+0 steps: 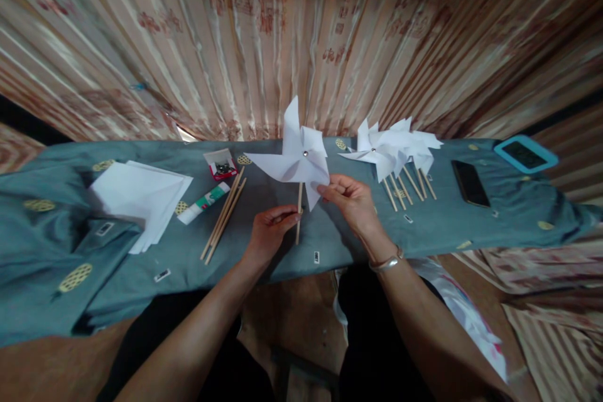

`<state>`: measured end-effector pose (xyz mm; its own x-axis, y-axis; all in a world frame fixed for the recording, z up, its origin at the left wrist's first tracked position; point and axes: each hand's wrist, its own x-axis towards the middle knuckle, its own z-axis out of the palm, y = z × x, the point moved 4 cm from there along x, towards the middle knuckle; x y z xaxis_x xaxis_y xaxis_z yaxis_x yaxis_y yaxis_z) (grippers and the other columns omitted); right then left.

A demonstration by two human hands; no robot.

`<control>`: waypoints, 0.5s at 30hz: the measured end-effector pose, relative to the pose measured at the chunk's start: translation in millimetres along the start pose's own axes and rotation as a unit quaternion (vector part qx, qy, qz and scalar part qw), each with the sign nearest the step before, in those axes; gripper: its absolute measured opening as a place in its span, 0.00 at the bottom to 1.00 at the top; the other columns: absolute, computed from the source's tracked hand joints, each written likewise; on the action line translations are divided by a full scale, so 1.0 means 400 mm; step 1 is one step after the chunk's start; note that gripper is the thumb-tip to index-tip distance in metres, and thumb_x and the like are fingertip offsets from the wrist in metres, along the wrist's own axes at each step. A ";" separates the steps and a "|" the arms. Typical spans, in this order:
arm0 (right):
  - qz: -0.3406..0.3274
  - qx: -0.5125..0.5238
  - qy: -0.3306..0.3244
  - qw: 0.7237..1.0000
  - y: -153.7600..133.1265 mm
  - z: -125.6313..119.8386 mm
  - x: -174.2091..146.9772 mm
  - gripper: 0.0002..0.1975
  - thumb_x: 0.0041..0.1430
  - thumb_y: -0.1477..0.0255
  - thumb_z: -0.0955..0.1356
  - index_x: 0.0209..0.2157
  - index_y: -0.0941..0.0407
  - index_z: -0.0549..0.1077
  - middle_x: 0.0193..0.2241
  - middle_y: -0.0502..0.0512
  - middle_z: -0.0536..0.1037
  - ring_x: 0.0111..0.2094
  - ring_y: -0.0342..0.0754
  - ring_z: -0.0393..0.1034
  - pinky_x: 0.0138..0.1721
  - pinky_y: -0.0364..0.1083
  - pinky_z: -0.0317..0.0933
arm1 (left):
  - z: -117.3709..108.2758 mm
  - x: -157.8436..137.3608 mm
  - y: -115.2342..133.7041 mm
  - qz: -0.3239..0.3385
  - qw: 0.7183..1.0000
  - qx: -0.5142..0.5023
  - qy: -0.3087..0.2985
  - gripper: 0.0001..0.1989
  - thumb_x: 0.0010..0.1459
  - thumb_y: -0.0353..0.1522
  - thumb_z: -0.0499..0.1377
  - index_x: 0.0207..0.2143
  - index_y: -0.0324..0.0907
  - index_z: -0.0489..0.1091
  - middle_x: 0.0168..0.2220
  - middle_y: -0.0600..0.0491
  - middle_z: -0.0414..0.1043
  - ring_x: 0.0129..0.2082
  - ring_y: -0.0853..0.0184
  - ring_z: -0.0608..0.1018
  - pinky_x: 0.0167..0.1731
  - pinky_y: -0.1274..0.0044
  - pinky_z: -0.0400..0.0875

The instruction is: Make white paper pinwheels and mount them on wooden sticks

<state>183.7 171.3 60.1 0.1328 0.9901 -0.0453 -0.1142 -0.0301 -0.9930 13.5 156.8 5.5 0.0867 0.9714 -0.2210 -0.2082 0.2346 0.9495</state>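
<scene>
A white paper pinwheel (pixel 296 160) stands upright in front of me, with a round metal pin at its centre and a wooden stick (pixel 300 195) below it. My left hand (pixel 272 229) is closed, pinching that stick beneath the blades. At the lower right blade, my right hand (pixel 349 198) is closed with thumb and fingers on the paper's edge. To the right lies a cluster of finished-looking white pinwheels (pixel 398 144), their sticks pointing toward me.
On the left are stacked white paper sheets (pixel 146 191), a glue tube (pixel 204 203), loose wooden sticks (pixel 220 226) and a small box of metal pins (pixel 221 164). A black phone (pixel 470 183) and a blue-framed device (pixel 526 154) lie at right. A patterned curtain (pixel 301 31) hangs behind the cloth-covered table (pixel 424 232).
</scene>
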 end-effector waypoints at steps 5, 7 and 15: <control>0.011 -0.008 -0.021 1.000 -0.007 0.015 -0.004 0.21 0.34 0.55 0.80 0.25 0.54 0.77 0.18 0.43 0.73 0.20 0.38 0.61 0.24 0.40 0.57 | 0.002 0.000 -0.002 -0.004 1.000 -0.006 0.002 0.14 0.37 0.38 0.73 0.28 0.42 0.82 0.30 0.51 0.82 0.33 0.63 0.79 0.43 0.71 0.71; 0.011 -0.016 -0.031 0.999 -0.009 0.022 -0.006 0.21 0.35 0.56 0.81 0.23 0.54 0.75 0.17 0.43 0.72 0.20 0.38 0.61 0.23 0.41 0.57 | 0.002 0.000 -0.004 -0.005 1.000 -0.008 0.005 0.14 0.37 0.38 0.73 0.28 0.42 0.82 0.30 0.52 0.82 0.33 0.63 0.78 0.43 0.71 0.71; 0.015 -0.021 -0.049 0.998 0.000 0.045 -0.014 0.22 0.35 0.56 0.81 0.19 0.53 0.70 0.17 0.43 0.70 0.19 0.40 0.61 0.23 0.42 0.61 | 0.007 -0.004 -0.005 -0.008 1.000 -0.025 -0.013 0.14 0.38 0.37 0.73 0.31 0.43 0.82 0.32 0.51 0.82 0.35 0.62 0.80 0.45 0.69 0.71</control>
<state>165.0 168.1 62.5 0.0322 0.9973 -0.0662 -0.0756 -0.0636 -0.9951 16.5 154.7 4.5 0.1150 0.9664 -0.2298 -0.2547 0.2523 0.9335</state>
